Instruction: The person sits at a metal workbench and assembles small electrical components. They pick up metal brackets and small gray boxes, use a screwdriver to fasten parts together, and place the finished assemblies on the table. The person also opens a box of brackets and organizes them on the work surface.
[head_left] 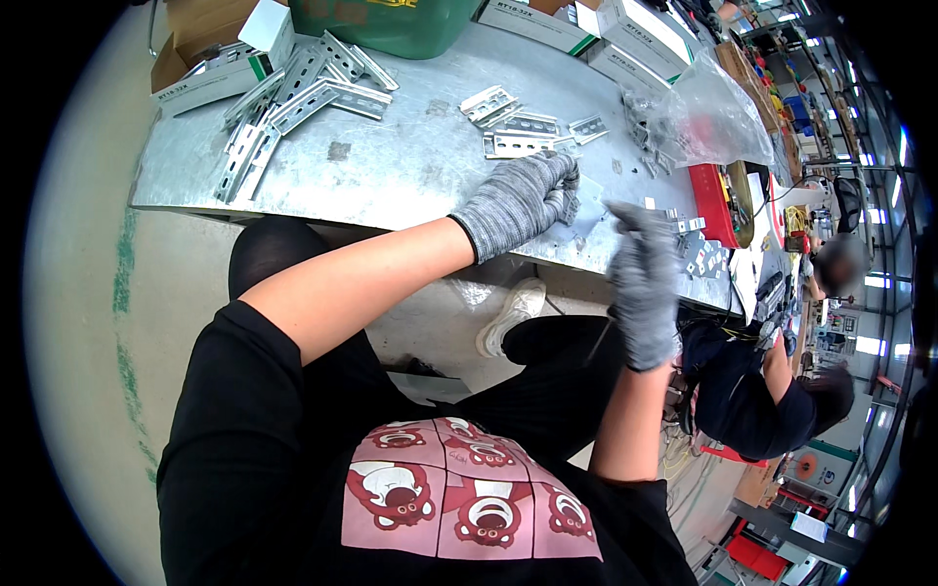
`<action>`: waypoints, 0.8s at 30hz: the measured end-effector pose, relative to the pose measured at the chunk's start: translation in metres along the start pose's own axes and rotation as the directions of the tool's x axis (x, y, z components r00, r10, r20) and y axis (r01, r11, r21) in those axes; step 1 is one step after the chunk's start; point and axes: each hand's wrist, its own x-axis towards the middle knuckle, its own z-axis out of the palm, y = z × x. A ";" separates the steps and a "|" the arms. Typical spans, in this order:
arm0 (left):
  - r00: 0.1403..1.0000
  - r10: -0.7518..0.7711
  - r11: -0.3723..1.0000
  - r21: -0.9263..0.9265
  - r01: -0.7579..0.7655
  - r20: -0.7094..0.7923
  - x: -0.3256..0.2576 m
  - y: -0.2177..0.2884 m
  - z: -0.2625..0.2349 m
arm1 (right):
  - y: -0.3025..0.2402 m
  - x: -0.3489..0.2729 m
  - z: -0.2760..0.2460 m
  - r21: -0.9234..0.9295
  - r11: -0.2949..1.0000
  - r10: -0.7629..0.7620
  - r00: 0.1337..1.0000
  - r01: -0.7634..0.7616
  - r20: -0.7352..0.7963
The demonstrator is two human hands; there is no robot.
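Observation:
My left hand [518,203], in a grey knitted glove, is at the front edge of the metal table [410,156]. Its fingers are curled in a pinch; what lies between them is hidden. Just beyond it lies a small group of slotted metal rails [523,145]. My right hand [645,288], gloved alike, is off the table edge to the right and smeared by motion. A thin dark rod [598,342] juts down from its palm side, its kind too blurred to name. Small metal plates with holes [705,256] lie on the table beyond this hand.
A larger pile of slotted rails [303,98] lies at the left, beside an open carton [210,83]. Behind stand a green tub [391,24] and white boxes [640,44]. A clear plastic bag [708,112] and a red bin [713,205] are at the right. Another person [752,391] sits close by.

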 end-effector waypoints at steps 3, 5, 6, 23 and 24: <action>0.999 0.042 0.995 0.090 -0.038 -0.035 0.001 -0.001 0.004 | 0.018 0.012 0.031 -0.324 0.941 -0.086 0.994 0.102 0.063; 0.992 0.091 0.984 0.159 -0.077 -0.082 0.001 -0.010 0.009 | 0.023 0.015 0.039 -0.366 0.925 -0.095 0.994 0.106 0.048; 0.991 0.107 0.983 0.161 -0.093 -0.080 0.002 -0.011 0.009 | 0.019 0.016 0.040 -0.381 0.921 -0.073 0.996 0.086 0.049; 0.995 -0.097 0.995 0.010 0.097 0.004 0.006 -0.015 -0.003 | 0.011 0.021 0.045 -0.537 0.835 -0.008 0.978 0.121 0.206; 0.990 -0.136 0.990 -0.017 0.137 0.046 0.006 -0.012 -0.007 | 0.010 0.023 0.045 -0.579 0.807 0.022 0.973 0.118 0.229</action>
